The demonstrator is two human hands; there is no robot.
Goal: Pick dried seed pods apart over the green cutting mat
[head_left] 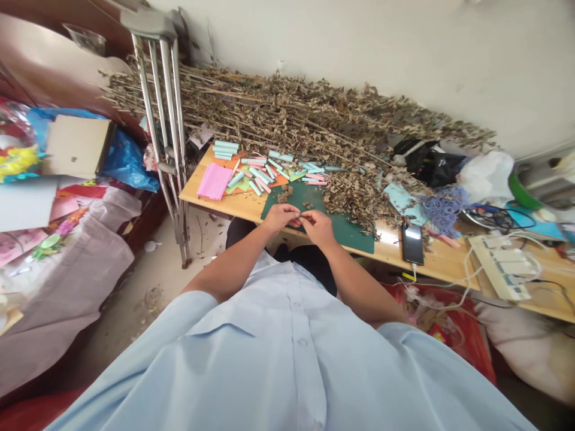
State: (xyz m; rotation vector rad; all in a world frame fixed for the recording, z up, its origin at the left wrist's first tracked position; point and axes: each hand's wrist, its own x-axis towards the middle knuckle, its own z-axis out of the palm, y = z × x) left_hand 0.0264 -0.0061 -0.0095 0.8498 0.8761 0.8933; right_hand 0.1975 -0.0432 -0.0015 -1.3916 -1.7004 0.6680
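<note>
My left hand (281,217) and my right hand (317,228) meet at the near edge of a green mat (354,235). Their fingertips are pinched together, and whatever lies between them is too small to make out. Just beyond the fingers, small brown clumps (286,193) of dried plant rest on the mat. To the right of my right hand, a heap of dry, crumpled leaves (350,194) covers part of the mat. Rolled paper tubes (260,175) in blue and pink lie behind my left hand, beside a pink paper stack (214,181).
Long dried leafy stalks (287,114) run along the wall behind the wooden table (204,197). At left stand metal crutches (167,108). A plugged-in phone (412,243), purple yarn (444,209) and a power strip (501,266) with trailing cords occupy the right side.
</note>
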